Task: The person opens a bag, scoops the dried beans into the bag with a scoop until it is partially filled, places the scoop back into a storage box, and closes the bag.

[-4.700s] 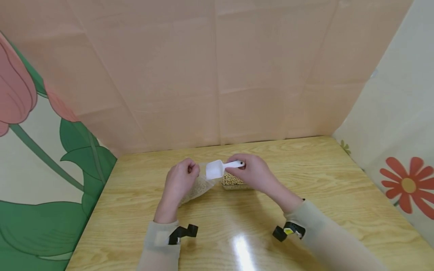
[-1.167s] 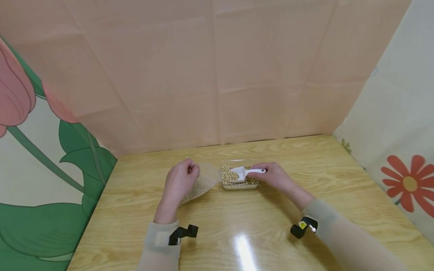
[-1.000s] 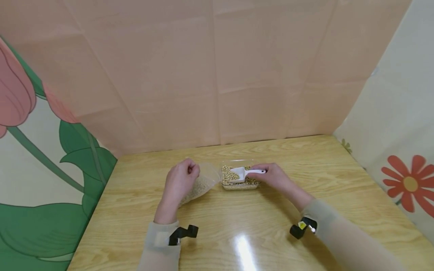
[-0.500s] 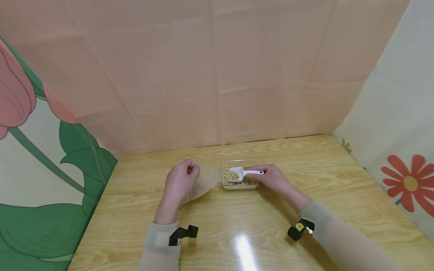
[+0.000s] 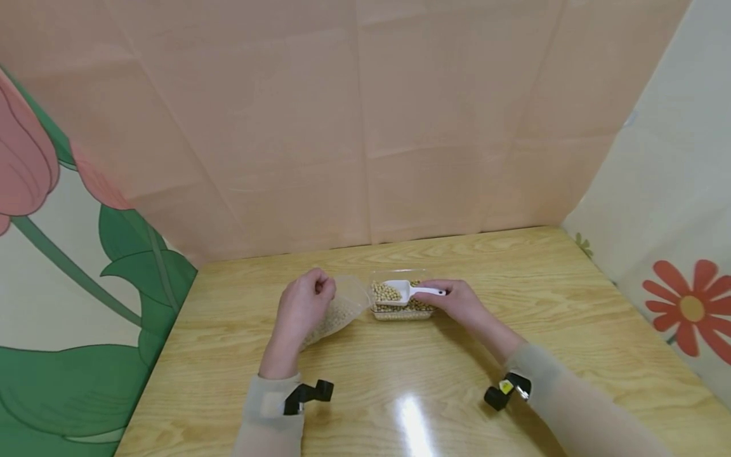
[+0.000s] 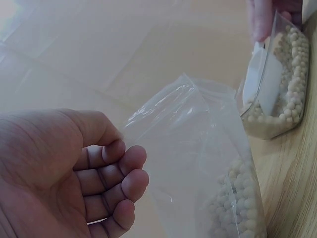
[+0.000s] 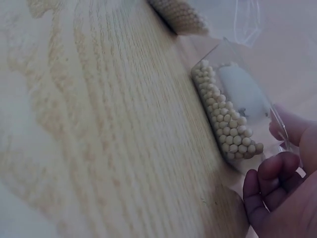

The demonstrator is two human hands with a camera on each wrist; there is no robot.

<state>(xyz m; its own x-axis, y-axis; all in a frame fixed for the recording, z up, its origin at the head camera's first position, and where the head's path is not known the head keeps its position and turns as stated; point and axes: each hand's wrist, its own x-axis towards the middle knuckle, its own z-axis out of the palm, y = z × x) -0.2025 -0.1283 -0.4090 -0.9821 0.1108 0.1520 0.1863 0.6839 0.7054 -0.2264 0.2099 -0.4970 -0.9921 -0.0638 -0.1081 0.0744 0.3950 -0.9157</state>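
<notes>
Head view: a clear container (image 5: 402, 315), the landmark for all places given, rests on the wooden tabletop (image 5: 360, 381) and holds pale round beans (image 5: 421, 307). Just to the person's left of the container stands a clear plastic bag (image 5: 341, 306); its loose upper corner lies near the container's wall, an arrangement that presumably leaves little gap for stray beans. The left hand (image 5: 302, 304), farther left of the container, has its fingers curled at the bag's upper edge. The right hand (image 5: 457, 298), on the container's right, pinches the handle of a white scoop (image 5: 405, 293). The scoop's bowl lies within the container's outline, mouth toward the bag, with beans at its front; gripping only the handle plausibly leaves the bowl unobstructed.

Left wrist view: thumb and forefinger pinch the bag's film while the remaining fingers curl loosely. The bag's beans gather low, on the side nearer the container, so the pinch above probably stops the light film from slumping. Beyond the bag, the scoop's bowl shows inside the container.

Right wrist view: curled fingers lie just beside the container's near end; whether they touch its wall cannot be told. The handle is mostly hidden at this angle.
</notes>
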